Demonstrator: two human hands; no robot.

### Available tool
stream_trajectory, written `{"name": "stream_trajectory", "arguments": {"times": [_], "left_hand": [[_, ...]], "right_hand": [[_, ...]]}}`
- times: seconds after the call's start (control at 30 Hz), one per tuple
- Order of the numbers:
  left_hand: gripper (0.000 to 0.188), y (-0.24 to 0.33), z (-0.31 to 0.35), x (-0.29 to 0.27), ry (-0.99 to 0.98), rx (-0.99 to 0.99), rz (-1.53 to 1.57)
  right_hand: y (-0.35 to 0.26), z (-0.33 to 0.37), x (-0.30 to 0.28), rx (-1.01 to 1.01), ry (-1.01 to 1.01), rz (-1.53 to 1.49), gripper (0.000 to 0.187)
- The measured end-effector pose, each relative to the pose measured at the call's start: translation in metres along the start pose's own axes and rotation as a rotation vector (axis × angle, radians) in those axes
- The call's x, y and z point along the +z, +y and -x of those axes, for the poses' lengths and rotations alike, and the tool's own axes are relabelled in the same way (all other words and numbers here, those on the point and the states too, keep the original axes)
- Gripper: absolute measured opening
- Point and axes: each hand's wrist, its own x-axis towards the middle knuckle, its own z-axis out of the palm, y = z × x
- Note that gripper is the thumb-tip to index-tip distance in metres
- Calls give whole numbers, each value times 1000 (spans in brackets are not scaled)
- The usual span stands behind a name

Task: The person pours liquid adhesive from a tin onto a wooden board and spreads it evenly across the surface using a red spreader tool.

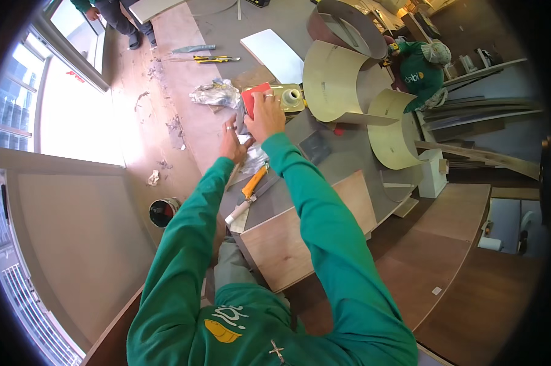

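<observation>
My right hand [267, 117] is closed at a red flat piece [255, 93], its fingers reaching over the side of a metal can [292, 96] with a round pale neck. Whether the red piece belongs to the can I cannot tell. Just left and nearer, my left hand [231, 145] has its fingers apart and holds nothing visible. Beside it lies a crumpled pale sheet [252, 152]. Closer to me are an orange-handled tool [255, 182] and a pale cylindrical handle [237, 210]. Beyond my hands sits a crumpled silvery wrapping [217, 94].
A yellow utility knife [217, 59], a grey tool [193, 48] and a white board [273, 55] lie farther back. Curved panels [330, 82] stand to the right, near a co-worker [423, 72]. A bucket [163, 212] stands on the littered floor; another person [119, 18] is at far left.
</observation>
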Motion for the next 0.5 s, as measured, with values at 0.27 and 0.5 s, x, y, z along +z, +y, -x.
{"name": "stream_trajectory", "arguments": {"times": [0.27,0.5], "left_hand": [[112,11,-93,4,-111,125,376],[102,7,-104,19,-390,-319,1394]], "right_hand": [[73,3,-83,303,195,-712,31],[32,-24,-55,-2,198,-213,61]]}}
